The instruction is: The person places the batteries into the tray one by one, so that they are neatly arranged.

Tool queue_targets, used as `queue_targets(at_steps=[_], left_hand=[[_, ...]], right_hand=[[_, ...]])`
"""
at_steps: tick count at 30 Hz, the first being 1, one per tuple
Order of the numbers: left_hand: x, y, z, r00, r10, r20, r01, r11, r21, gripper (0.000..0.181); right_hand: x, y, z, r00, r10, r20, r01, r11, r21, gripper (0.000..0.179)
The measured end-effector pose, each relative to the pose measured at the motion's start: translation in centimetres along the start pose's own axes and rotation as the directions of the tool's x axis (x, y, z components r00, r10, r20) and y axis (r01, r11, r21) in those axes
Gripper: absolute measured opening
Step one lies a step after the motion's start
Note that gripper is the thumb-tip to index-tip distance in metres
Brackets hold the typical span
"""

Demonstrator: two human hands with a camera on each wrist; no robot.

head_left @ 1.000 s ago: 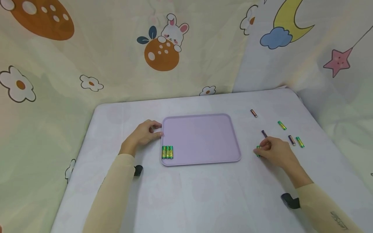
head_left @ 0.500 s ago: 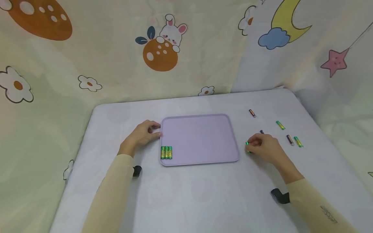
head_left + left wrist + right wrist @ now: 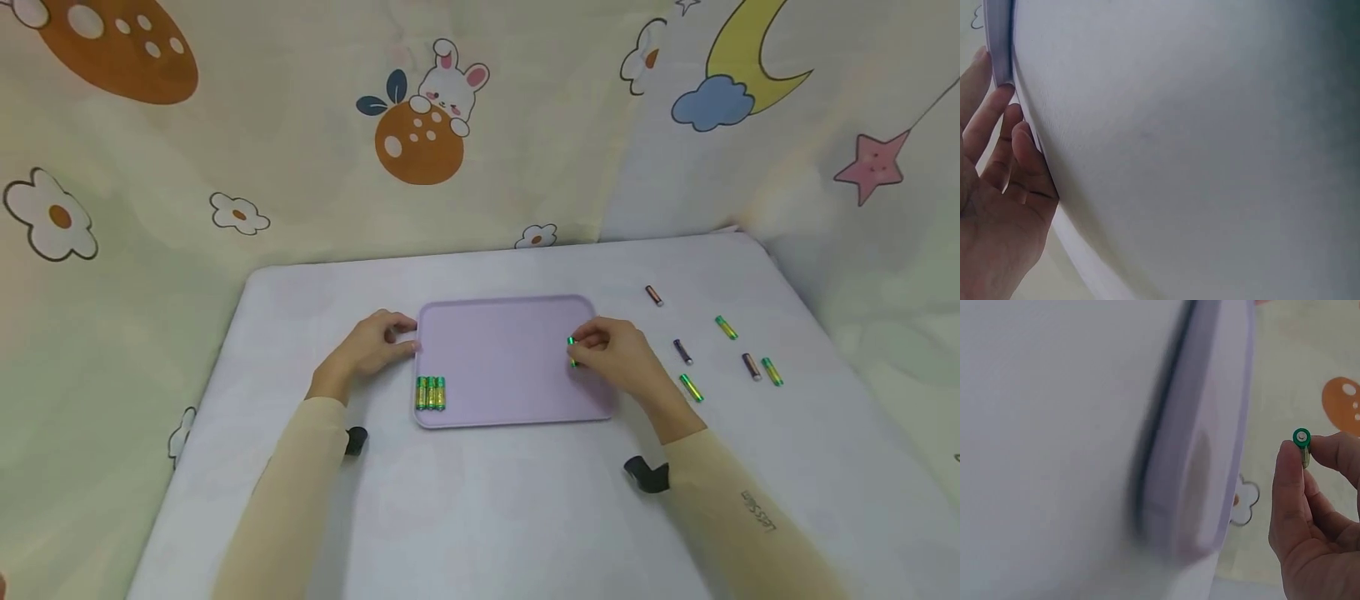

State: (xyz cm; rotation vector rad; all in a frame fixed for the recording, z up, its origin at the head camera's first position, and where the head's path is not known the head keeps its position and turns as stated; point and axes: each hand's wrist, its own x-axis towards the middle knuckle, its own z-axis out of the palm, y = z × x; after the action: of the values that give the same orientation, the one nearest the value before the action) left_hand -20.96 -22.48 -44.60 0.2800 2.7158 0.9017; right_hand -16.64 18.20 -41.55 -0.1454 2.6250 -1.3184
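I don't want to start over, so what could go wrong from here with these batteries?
The right hand pinches one battery over the tray; being round, it could slip out and roll. The row of three lies side by side near the tray's front left corner, so a bump might scatter it. The left hand touches the tray's left edge; a nudge there could shift the row.

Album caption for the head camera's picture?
Right hand pinches a green battery over the lilac tray, where three more lie side by side.
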Motion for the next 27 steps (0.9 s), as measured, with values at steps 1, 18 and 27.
queue_targets(at_steps=[1,18,27], left_hand=[[0.0,0.0,-0.1,1.0,0.0,0.0,0.0,1.0,0.002,0.049],[0.3,0.1,-0.4,1.0,-0.021,-0.001,0.021,1.0,-0.002,0.047],[0.2,0.0,-0.3,1.0,-0.018,0.014,0.018,1.0,-0.025,0.047]], right_hand=[[0.3,-0.5,0.5,1.0,-0.003,0.008,0.003,0.999,0.034,0.025],[3.6,-5.8,7.8,0.984,-0.025,0.177,-0.003,0.988,0.157,0.023],[4.3,-6.9,12.1,0.977,-0.016,0.211,0.0,0.997,0.076,0.017]])
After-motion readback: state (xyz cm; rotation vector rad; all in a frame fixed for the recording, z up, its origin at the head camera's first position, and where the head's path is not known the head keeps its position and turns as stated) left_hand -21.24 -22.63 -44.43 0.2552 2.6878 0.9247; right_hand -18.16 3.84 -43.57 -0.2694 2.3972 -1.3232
